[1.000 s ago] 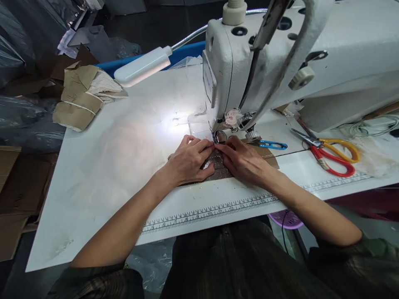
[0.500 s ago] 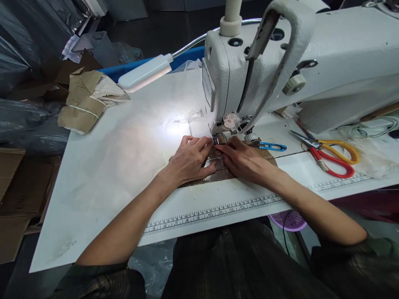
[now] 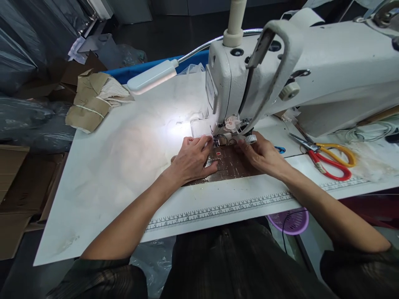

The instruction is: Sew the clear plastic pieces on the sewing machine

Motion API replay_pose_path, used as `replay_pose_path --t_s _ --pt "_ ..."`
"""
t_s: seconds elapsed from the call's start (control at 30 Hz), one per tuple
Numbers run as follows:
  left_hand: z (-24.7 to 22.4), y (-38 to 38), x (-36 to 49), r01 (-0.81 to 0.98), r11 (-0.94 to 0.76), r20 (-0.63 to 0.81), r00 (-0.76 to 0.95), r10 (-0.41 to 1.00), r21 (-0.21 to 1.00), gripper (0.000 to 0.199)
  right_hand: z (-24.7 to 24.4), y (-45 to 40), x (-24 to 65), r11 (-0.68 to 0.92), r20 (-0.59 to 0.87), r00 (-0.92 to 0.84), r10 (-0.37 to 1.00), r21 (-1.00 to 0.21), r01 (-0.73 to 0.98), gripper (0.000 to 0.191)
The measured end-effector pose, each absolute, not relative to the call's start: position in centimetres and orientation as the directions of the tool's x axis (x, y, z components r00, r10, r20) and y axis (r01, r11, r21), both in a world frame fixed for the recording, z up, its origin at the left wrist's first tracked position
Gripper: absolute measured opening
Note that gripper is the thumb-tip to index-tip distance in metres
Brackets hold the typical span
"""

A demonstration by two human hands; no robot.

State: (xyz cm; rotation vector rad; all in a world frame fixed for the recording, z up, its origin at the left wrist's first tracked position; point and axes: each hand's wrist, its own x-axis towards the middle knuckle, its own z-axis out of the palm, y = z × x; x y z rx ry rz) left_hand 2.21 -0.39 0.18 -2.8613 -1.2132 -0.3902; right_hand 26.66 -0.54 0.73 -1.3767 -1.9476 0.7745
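Note:
My left hand (image 3: pixel 196 160) lies on a brown, shiny-surfaced plate (image 3: pixel 230 168) under the sewing machine (image 3: pixel 218 83). Its thumb is spread away from the bent fingers, whose tips reach the metal presser foot (image 3: pixel 216 141). Whatever may be under those fingertips is too small to make out. A tiny red piece (image 3: pixel 218 153) shows on the plate between my hands. My right hand (image 3: pixel 264 155) is beside a white ridged knob (image 3: pixel 250 139) at the machine's needle end. The knob partly covers its fingertips, so their grip is hidden.
Red-and-yellow-handled scissors (image 3: pixel 332 158) and partly hidden blue thread snips (image 3: pixel 280 149) lie to the right. A lit lamp (image 3: pixel 152 78) shines over the white table (image 3: pixel 102 182). A tied brown paper bundle (image 3: pixel 89 104) sits at the far left edge. A ruler strip (image 3: pixel 212 214) runs along the front.
My right hand has moved right, from beside the presser foot to the white knob, uncovering the red piece and more of the plate. My left hand stays at the foot. The view has shifted slightly.

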Motion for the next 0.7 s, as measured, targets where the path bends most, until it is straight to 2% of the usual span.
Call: replay_pose_path --t_s 0.1,0.27,0.43,0.53,0.63,0.7 --pt "0.1 -0.2 2.1 0.71 -0.698 0.238 0.665 0.708 0.092 0.056 -0.3 -1.5 27.1 0.259 0.176 -0.199 0.964 -0.789 0.557 0.04" --pt "0.0 0.2 1.8 0.699 -0.704 0.245 0.666 0.705 0.124 0.06 -1.9 -2.3 27.2 0.366 0.321 -0.177 0.931 -0.793 0.487 0.026" --pt "0.5 0.4 1.3 0.686 -0.716 0.213 0.687 0.695 0.128 0.064 -2.0 -2.2 27.1 0.418 0.368 -0.199 0.908 -0.764 0.492 0.024" --pt "1.7 1.1 0.9 0.705 -0.7 0.192 0.676 0.711 0.112 0.049 -1.9 -2.3 27.0 0.435 0.382 -0.211 0.9 -0.746 0.505 0.027" --pt "2.8 3.0 0.4 0.838 -0.546 0.189 0.535 0.824 0.007 0.031 -1.9 -2.6 26.9 0.442 0.38 -0.229 0.896 -0.721 0.534 0.032" --pt "3.0 4.8 0.1 0.879 -0.477 0.112 0.476 0.872 -0.017 0.025 -1.9 -2.9 26.9 0.446 0.375 -0.245 0.894 -0.698 0.56 0.034"
